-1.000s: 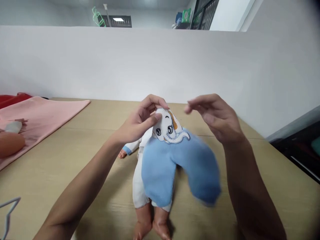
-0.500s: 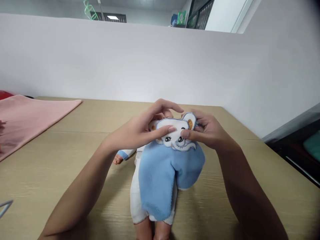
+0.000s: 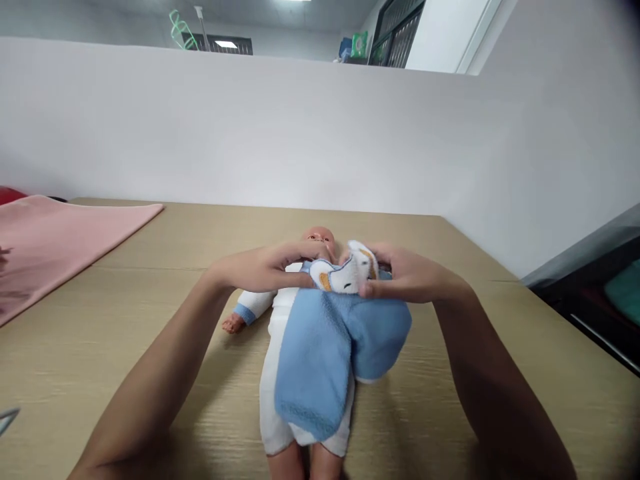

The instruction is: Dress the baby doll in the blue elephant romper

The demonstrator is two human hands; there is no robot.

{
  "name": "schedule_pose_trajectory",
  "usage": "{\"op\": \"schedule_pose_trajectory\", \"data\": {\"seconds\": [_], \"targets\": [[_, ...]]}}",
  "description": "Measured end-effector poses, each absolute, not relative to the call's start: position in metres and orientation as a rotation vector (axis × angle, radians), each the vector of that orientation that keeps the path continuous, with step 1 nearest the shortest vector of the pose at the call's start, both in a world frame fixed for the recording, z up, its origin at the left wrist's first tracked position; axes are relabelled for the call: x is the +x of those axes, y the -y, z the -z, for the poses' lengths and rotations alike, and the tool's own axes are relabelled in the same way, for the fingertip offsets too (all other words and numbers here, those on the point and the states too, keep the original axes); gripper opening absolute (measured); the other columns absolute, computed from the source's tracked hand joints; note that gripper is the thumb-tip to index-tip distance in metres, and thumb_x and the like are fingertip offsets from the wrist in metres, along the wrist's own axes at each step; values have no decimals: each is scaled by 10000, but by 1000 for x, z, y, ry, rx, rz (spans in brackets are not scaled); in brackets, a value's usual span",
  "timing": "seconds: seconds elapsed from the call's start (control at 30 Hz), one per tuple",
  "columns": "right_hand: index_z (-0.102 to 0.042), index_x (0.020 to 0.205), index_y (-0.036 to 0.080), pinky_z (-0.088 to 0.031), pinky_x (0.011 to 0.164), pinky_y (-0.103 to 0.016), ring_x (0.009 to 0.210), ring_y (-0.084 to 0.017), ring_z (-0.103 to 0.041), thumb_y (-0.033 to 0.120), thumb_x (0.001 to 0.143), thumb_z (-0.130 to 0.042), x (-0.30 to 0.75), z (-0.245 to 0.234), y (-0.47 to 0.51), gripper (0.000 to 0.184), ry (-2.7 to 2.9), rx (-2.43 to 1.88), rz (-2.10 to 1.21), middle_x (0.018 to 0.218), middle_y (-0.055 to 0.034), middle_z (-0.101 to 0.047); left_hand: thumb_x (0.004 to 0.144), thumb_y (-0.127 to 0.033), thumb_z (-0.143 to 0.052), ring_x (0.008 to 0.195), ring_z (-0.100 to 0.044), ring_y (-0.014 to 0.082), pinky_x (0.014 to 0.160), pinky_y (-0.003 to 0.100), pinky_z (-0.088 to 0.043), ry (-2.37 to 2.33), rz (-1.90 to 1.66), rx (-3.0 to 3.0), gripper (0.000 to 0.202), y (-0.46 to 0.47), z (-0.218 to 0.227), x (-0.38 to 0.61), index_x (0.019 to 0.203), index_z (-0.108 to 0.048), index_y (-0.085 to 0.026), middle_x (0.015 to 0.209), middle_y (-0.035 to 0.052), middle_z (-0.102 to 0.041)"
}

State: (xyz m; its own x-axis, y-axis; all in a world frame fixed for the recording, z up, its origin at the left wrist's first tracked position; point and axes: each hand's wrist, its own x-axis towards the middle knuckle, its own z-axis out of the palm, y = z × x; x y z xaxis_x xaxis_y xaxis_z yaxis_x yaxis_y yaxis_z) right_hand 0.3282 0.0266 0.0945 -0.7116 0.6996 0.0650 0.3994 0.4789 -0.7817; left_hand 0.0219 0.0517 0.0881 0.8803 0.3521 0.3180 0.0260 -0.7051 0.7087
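A baby doll (image 3: 321, 235) lies on its back on the table, head away from me, in white shorts and a white sleeve with a blue cuff. Over its chest and belly is a blue fleece bib (image 3: 315, 363) with a white embroidered animal face (image 3: 345, 279), now folded over at the top. My left hand (image 3: 280, 267) pinches the left side of this face patch, thumb in front and fingers behind. On the right side, my right hand (image 3: 400, 270) grips the patch the same way. The doll's other arm is hidden.
A pink cloth (image 3: 65, 233) lies on the left of the wooden table (image 3: 175, 240). Beyond the table stands a white partition wall (image 3: 250, 133). A dark object with a green part (image 3: 620, 293) is at the right edge.
Both hands have lowered the bib's face patch toward me and bent it over. The doll's head, hidden before, now shows above my hands.
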Motion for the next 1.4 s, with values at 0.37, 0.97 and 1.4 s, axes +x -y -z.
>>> {"op": "schedule_pose_trajectory", "data": {"seconds": [0.37, 0.97, 1.4], "targets": [[-748, 1522, 255, -546, 1231, -447, 1367, -319, -719, 637, 1075, -727, 321, -86, -26, 589, 2303, -888, -1086, 1536, -82, -766, 933, -552, -928, 1068, -749, 269, 930, 306, -656, -272, -420, 2040, 409, -58, -77, 29, 874, -727, -200, 961, 56, -755], [-762, 1415, 233, -496, 1307, -520, 1464, -342, -663, 686, 929, -891, 309, -65, -34, 676, 1985, -769, -1462, 1548, -116, -723, 844, -777, -927, 837, -712, 195, 792, 253, -612, -349, -496, 1622, 683, -65, -46, 31, 1080, -810, -147, 913, 44, -748], [-725, 1438, 185, -635, 1137, -494, 1268, -366, -786, 771, 792, -948, 314, -57, -33, 900, 1861, -588, -1643, 1285, -149, -837, 874, -792, -884, 1316, -785, 399, 1167, 507, -625, -337, -659, 1528, 762, -68, -33, 28, 1341, -818, -193, 1257, 172, -852]]}}
